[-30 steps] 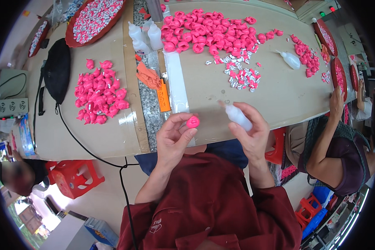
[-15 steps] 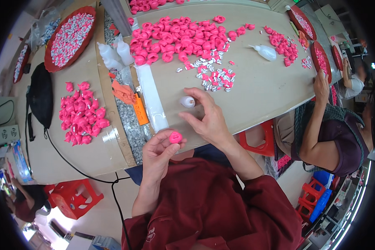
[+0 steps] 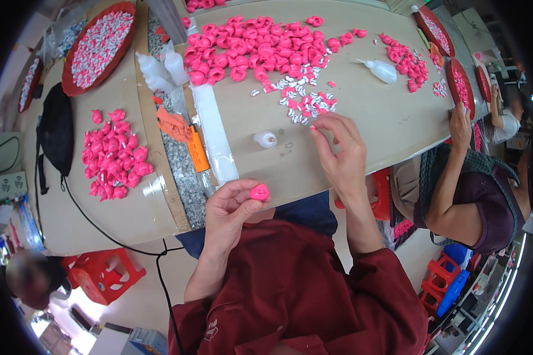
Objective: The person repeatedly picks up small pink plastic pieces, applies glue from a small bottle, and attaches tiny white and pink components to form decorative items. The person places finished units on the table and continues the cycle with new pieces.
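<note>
My left hand (image 3: 234,207) pinches a small pink lip-shaped piece (image 3: 259,191) near the table's front edge. My right hand (image 3: 340,155) reaches forward, fingertips touching the near edge of a scatter of small white and pink bits (image 3: 305,102); whether it grips one I cannot tell. A small white squeeze bottle (image 3: 265,139) stands on the table between my hands, apart from both. A big heap of pink lip pieces (image 3: 251,46) lies beyond the scatter.
A second pink heap (image 3: 112,155) lies at left beside a black bag (image 3: 56,130). White bottles (image 3: 160,68), a clear plastic strip (image 3: 214,139), orange packets (image 3: 177,127) and red trays (image 3: 98,44) are around. A person (image 3: 474,177) works at right. Red stool (image 3: 100,272) below.
My right hand set the white bottle down on the table, then moved away to the scatter of white bits. My left hand kept the pink piece.
</note>
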`<move>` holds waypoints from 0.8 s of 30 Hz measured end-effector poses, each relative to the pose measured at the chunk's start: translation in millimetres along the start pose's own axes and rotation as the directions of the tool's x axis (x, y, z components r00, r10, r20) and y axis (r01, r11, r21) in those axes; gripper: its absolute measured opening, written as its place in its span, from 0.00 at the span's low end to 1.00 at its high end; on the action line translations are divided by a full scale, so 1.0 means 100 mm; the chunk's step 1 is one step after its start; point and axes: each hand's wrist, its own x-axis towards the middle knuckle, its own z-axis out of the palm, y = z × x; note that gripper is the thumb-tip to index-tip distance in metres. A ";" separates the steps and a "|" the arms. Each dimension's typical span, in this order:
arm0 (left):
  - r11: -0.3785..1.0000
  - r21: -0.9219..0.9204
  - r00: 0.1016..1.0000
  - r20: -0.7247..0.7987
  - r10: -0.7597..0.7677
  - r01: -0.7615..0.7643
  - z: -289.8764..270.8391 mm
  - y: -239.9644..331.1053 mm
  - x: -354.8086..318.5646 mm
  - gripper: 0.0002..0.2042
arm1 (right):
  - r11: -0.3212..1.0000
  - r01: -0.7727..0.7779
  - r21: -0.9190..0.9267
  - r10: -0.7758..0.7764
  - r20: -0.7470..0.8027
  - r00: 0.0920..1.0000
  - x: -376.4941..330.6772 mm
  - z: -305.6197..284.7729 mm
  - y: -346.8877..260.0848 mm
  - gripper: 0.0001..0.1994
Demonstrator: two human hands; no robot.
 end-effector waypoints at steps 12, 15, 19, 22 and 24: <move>0.999 0.047 0.999 0.037 -0.029 0.027 -0.01 -0.04 0.00 0.12 | 0.913 -0.129 0.387 -0.056 0.432 0.900 -0.36 -0.09 -0.41 0.08; 0.997 0.067 0.998 0.040 -0.040 0.037 -0.02 -0.03 0.00 0.12 | 0.918 -0.088 0.386 -0.085 0.411 0.908 -0.38 -0.07 -0.40 0.08; 0.994 0.110 0.998 0.056 -0.031 0.025 -0.04 -0.04 -0.01 0.13 | 0.921 -0.035 0.388 -0.132 0.395 0.909 -0.38 -0.07 -0.42 0.09; 0.994 0.107 0.998 0.050 -0.031 0.026 -0.04 -0.03 -0.02 0.12 | 0.925 0.016 0.379 -0.166 0.367 0.915 -0.41 -0.03 -0.41 0.10; 0.998 0.042 0.998 0.042 -0.051 0.049 -0.04 -0.03 -0.02 0.12 | 0.929 0.073 0.363 -0.203 0.334 0.921 -0.43 -0.03 -0.43 0.11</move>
